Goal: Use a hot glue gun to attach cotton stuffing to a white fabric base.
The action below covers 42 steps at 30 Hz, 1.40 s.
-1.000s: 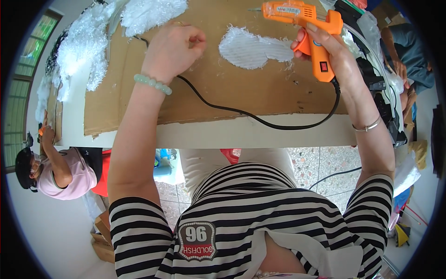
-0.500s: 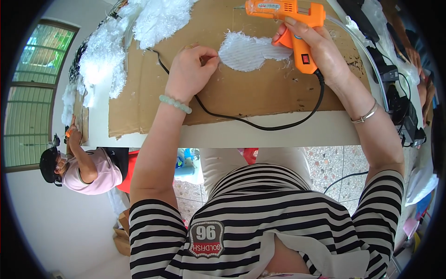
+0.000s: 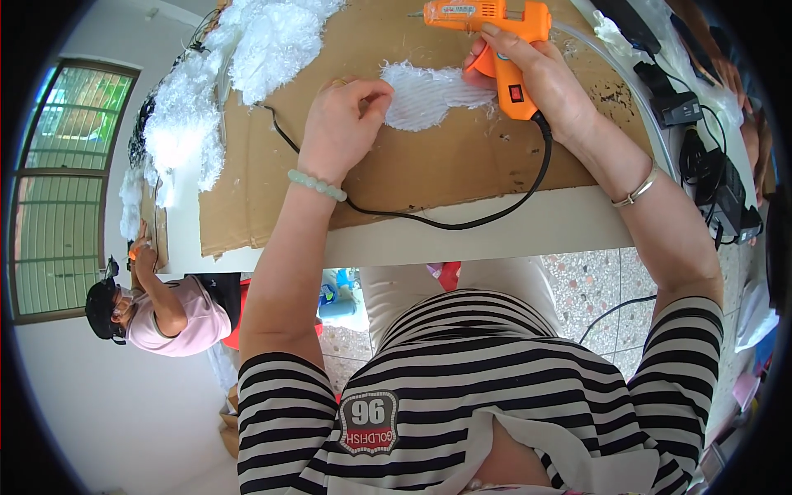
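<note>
My right hand [image 3: 540,78] grips an orange glue gun [image 3: 495,33] by its handle, nozzle pointing left, above the right end of a white fluffy patch [image 3: 433,92]. That patch lies on a brown cardboard sheet [image 3: 462,165]. My left hand [image 3: 342,124], with a pale bead bracelet on the wrist, pinches the patch's left edge with curled fingers. The gun's black cord [image 3: 462,219] loops down over the cardboard and under my left wrist.
Heaps of white fluffy material [image 3: 223,74] lie at the cardboard's far left. The white table edge [image 3: 511,235] runs below the sheet. Black adapters and cables [image 3: 701,157] sit at the right. Another person in pink [image 3: 165,318] works at lower left.
My left hand has closed in on the patch's left edge. The glue gun now sits over the patch's right end. The view has shifted, so everything sits further right and lower.
</note>
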### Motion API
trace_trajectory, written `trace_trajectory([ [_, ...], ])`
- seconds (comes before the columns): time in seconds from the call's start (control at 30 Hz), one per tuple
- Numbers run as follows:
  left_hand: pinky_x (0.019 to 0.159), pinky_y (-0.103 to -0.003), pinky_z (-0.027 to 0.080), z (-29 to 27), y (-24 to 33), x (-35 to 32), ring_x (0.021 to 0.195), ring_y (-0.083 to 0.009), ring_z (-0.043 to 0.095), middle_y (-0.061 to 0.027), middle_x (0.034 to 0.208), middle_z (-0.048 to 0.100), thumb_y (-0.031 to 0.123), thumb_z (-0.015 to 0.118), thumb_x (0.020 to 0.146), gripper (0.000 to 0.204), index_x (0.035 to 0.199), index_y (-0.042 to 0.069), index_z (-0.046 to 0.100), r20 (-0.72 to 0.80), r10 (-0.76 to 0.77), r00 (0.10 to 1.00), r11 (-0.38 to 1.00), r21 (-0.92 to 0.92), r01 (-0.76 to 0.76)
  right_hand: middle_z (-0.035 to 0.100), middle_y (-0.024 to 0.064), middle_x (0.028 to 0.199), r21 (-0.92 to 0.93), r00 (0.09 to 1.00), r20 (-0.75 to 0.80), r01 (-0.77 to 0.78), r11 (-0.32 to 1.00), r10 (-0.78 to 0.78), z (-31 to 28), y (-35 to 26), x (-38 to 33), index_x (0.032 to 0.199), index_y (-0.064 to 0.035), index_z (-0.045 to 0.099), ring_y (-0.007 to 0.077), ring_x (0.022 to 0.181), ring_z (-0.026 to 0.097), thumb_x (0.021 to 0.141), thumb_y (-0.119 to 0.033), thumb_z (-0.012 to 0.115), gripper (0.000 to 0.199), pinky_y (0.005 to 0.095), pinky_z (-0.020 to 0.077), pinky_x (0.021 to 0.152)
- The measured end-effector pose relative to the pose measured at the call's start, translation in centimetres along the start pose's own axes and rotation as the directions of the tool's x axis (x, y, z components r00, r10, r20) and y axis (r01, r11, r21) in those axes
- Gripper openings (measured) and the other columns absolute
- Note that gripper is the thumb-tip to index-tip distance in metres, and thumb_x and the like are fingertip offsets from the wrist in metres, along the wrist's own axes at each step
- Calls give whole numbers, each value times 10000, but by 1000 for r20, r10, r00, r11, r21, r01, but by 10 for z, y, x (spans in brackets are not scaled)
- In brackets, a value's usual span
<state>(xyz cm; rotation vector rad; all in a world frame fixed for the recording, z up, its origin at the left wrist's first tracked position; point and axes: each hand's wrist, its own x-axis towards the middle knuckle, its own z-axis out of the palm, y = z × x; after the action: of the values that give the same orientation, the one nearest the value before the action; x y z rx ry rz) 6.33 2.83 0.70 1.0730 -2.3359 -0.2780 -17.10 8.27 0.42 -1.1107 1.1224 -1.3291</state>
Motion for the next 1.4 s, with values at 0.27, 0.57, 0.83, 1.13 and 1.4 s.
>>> trace_trajectory([
  [0.27, 686, -346, 463, -20, -15, -16, 763, -282, 560, -100, 788, 632, 70, 595, 773, 113, 862, 54, 661, -143, -111, 983, 993, -63, 103, 629, 48, 841, 20, 1000, -3, 2, 1000, -2, 0, 1, 2, 927, -43, 586, 102, 778, 586, 916, -336, 476, 313, 238, 460, 654],
  [0.57, 741, -371, 454, 1, -5, -10, 826, -303, 554, -84, 819, 618, 10, 568, 747, 164, 856, 75, 672, -33, 198, 980, 949, 255, -183, 625, 53, 858, 20, 1000, 10, -5, 1000, 5, 1, 0, 1, 938, -40, 578, 125, 803, 611, 916, -328, 480, 306, 230, 467, 688],
  [0.83, 732, -380, 449, -28, 12, -13, 831, -295, 554, -83, 831, 614, 2, 590, 718, 170, 855, 76, 660, -214, 267, 940, 932, 304, -196, 620, 50, 859, -1, 999, 28, 37, 999, -37, 1, 0, 0, 931, -41, 577, 129, 794, 620, 913, -336, 488, 309, 216, 466, 666],
  [1.13, 710, -360, 449, -12, 15, -32, 807, -296, 552, -99, 806, 611, 83, 658, 726, 88, 807, 48, 650, -12, 100, 995, 955, 282, -93, 588, 41, 803, 185, 999, -16, -48, 981, 52, 9, -8, 3, 932, -30, 584, 128, 681, 560, 903, -203, 538, 181, 254, 451, 600],
  [1.4, 670, -355, 444, 0, 16, -10, 746, -278, 551, -78, 775, 612, 83, 647, 729, 48, 766, 54, 638, -51, 171, 984, 966, 208, -157, 620, 49, 858, -3, 1000, 15, 19, 1000, -19, 2, -1, -1, 924, -41, 579, 126, 798, 622, 904, -344, 507, 312, 209, 465, 653],
])
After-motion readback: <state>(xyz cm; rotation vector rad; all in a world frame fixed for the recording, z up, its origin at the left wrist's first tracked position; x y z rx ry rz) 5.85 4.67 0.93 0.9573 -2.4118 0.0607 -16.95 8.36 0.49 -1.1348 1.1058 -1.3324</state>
